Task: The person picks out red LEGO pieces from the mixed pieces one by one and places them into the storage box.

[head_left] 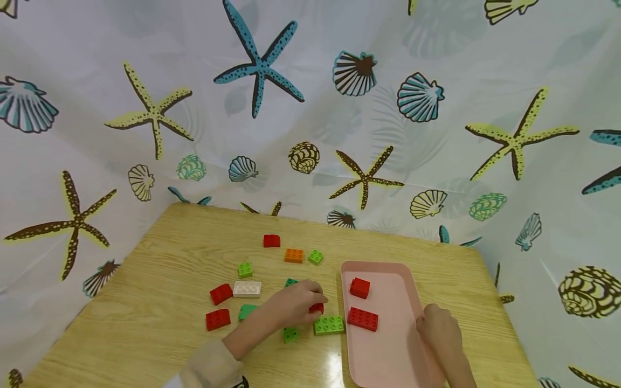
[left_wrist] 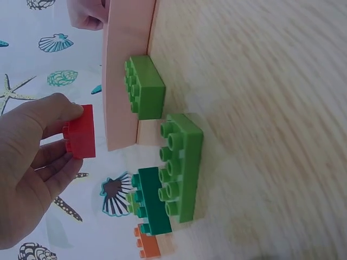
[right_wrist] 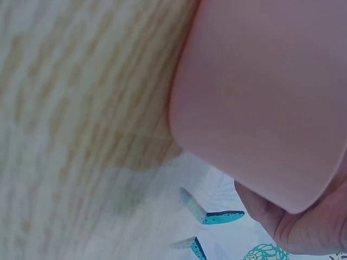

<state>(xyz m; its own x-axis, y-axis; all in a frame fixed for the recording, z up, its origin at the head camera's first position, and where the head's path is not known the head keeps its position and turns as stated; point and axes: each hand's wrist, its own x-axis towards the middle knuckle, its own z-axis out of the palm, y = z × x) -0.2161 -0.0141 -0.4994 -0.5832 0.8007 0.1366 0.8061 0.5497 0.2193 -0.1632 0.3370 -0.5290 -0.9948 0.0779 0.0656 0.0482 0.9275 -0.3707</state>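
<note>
My left hand (head_left: 297, 303) pinches a red toy brick (left_wrist: 82, 132) between thumb and fingers, above the table and left of a pink tray (head_left: 388, 350). In the head view its fingers partly cover this brick. A small red brick (head_left: 360, 288) and a longer red brick (head_left: 363, 319) lie inside the tray. At the tray's right side, my right hand (head_left: 440, 330) grips the rim; the right wrist view shows its fingers (right_wrist: 260, 208) at the tray's corner. Close to the left hand, a light green brick (head_left: 329, 325) lies against the tray's left wall.
Left of the tray, several loose bricks lie on the wooden table (head_left: 160, 280): a white brick (head_left: 247, 289), an orange brick (head_left: 294, 255), red bricks such as one at the far side (head_left: 271, 241), and green bricks (head_left: 245, 270). A patterned cloth (head_left: 310, 108) hangs behind.
</note>
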